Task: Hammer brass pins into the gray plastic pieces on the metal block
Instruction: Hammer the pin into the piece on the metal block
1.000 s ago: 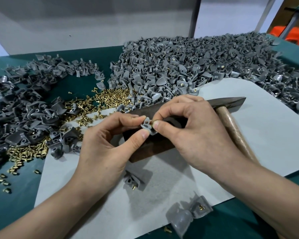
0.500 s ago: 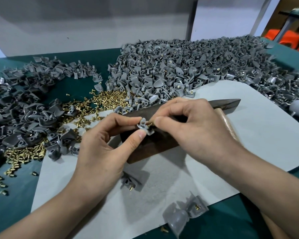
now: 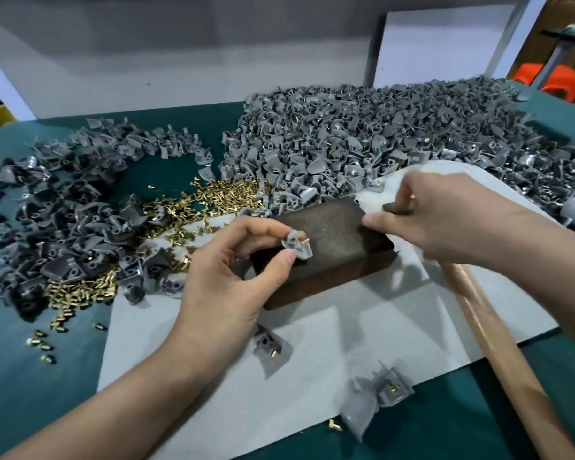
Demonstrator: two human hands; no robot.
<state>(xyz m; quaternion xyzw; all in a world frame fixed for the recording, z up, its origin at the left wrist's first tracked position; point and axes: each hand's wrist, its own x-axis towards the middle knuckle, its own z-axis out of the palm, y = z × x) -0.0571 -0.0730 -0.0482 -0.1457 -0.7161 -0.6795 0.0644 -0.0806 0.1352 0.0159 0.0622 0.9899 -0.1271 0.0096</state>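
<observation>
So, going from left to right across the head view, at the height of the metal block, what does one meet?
Dark pile of gray pieces → loose brass pins → left hand → gray piece it pinches → metal block → right hand holding the hammer.

Left hand (image 3: 226,277): thumb and forefinger pinching gray plastic piece (image 3: 296,245), other fingers loosely curled.
Right hand (image 3: 445,217): motion-blurred, fingers curled round hammer (image 3: 485,327).

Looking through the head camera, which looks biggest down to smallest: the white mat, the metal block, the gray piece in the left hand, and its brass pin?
1. the white mat
2. the metal block
3. the gray piece, pinched in the left hand
4. the brass pin, tiny, poking out of that piece
</observation>
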